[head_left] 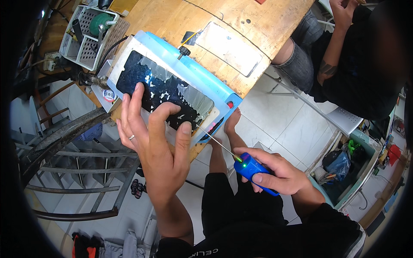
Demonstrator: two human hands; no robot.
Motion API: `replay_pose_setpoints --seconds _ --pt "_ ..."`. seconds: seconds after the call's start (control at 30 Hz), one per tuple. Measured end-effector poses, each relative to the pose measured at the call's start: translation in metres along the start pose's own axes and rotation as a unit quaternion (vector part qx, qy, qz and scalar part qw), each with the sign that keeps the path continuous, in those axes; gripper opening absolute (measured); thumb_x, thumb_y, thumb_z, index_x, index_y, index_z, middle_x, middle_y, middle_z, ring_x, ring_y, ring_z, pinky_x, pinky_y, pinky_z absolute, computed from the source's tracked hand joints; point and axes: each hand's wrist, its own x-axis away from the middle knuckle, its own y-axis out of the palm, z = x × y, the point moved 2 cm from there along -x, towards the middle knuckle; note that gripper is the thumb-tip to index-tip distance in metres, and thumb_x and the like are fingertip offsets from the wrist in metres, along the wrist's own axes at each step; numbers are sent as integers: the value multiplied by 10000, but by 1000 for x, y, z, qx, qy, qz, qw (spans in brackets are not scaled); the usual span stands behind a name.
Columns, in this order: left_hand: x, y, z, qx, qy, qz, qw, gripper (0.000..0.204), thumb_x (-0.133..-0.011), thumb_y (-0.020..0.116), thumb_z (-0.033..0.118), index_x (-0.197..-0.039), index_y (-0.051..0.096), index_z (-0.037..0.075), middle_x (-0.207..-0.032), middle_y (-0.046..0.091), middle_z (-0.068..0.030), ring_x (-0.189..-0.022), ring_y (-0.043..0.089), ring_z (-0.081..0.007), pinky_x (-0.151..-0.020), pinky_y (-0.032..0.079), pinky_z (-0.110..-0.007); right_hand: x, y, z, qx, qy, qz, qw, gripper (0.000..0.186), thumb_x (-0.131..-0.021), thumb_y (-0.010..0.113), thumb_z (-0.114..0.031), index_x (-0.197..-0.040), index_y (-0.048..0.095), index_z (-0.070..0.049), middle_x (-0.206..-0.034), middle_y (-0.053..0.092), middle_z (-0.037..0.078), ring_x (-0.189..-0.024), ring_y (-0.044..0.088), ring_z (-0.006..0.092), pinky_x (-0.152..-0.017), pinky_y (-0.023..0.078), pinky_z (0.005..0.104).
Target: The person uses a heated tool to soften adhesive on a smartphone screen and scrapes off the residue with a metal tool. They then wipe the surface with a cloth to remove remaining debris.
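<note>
A dark phone-sized screen panel [153, 81] with flaking film and white flecks lies on a light-blue plastic fixture [205, 80] at the wooden table's edge. My left hand [152, 137] rests with spread fingers on the panel's lower side, holding nothing, a ring on one finger. My right hand [279, 172], closed, grips a blue handheld tool [256, 170] with a green light and a long thin metal shaft, whose tip reaches the panel's lower right near my left thumb.
A white basket [73, 49] with tools and a pale rectangular plate [219, 47] sit on the wooden table [254, 30]. A seated person [352, 86] is at the right, above a bin [357, 155] with bags. Metal railings [86, 170] stand at lower left.
</note>
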Motion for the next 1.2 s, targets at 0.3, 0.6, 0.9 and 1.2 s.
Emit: replay_pose_setpoints --seconds 0.3,0.6,0.9,1.2 --pt "-8 12 9 -46 -21 76 996 191 -1034 650 345 -1100 692 170 -1568 386 -220 -1497 249 -498 -1192 120 -674 2 -3 -9 -8 26 47 999 600 -1087 576 -211 -1614 351 -33 -984 638 108 -739 670 155 -710 557 309" --pt "-7 7 3 12 11 70 997 390 -903 793 496 -1070 682 162 -1592 321 -291 -1507 193 -543 -1186 122 -675 -3 4 -7 -9 41 8 999 632 -1079 587 -249 -1612 352 -5 -1059 669 137 -756 684 148 -738 559 285" --pt "-11 7 -3 27 -12 60 998 281 -925 781 410 -1006 685 159 -1626 307 -286 -1530 170 -548 -1193 115 -670 -3 4 -14 -19 38 41 998 605 -1101 564 -231 -1614 323 -21 -1018 644 126 -741 674 159 -709 557 311" --pt "-16 13 0 -17 -22 95 995 285 -947 758 440 -957 699 160 -1615 341 -268 -1526 197 -528 -1197 119 -659 -3 5 -14 -27 44 43 998 635 -1089 587 -268 -1611 344 -2 -1073 648 142 -775 684 151 -731 561 290"
